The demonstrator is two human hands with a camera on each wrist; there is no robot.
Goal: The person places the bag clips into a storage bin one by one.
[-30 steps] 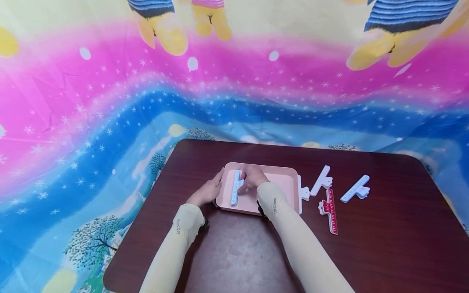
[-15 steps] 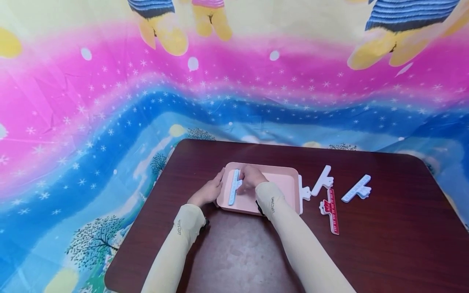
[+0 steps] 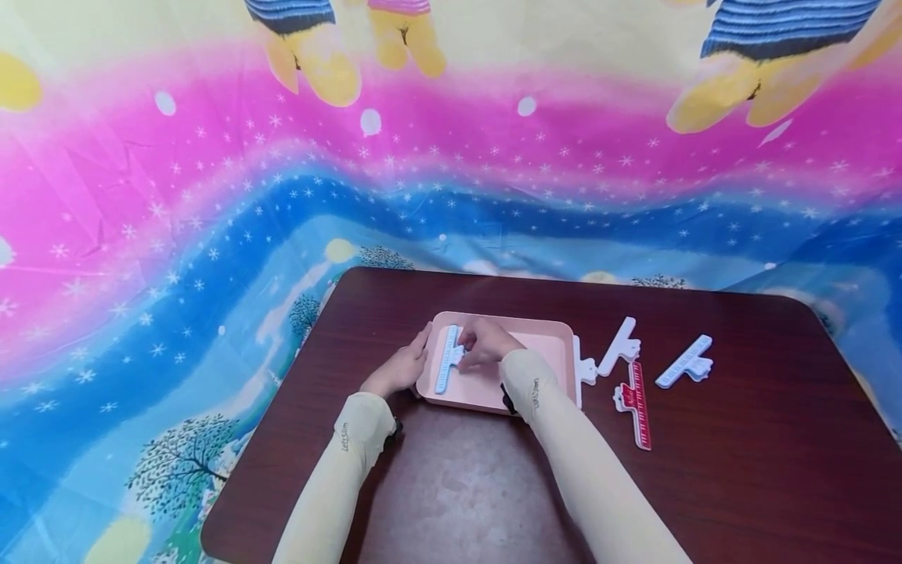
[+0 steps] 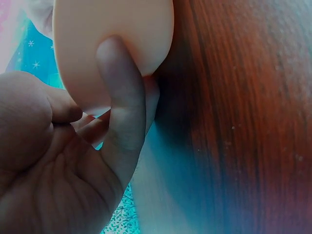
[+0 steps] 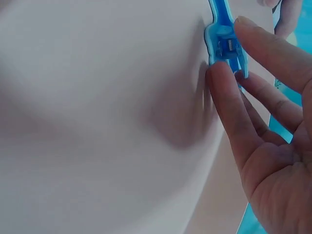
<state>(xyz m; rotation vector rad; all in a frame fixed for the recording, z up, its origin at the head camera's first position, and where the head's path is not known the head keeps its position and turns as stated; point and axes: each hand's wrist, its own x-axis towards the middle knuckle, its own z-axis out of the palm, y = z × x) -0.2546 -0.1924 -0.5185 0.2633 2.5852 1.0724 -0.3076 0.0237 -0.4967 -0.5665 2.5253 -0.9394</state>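
Observation:
A light blue clip lies at the left end of the pink tray. My right hand reaches into the tray and has its fingertips on the clip's handle side. In the right wrist view, thumb and fingers of the right hand sit at either side of the blue clip, pinching it lightly. My left hand rests against the tray's left end. Seen from the left wrist, the left hand lays one extended finger along the outer wall of the tray.
Right of the tray on the dark table lie a white clip, a red clip and another light blue clip. A further white clip lies against the tray's right side. A patterned cloth hangs behind.
The blue clip in the tray has shifted left and tilted slightly, and more of its handle shows. The right wrist has drawn a little to the right. My left hand stays in place.

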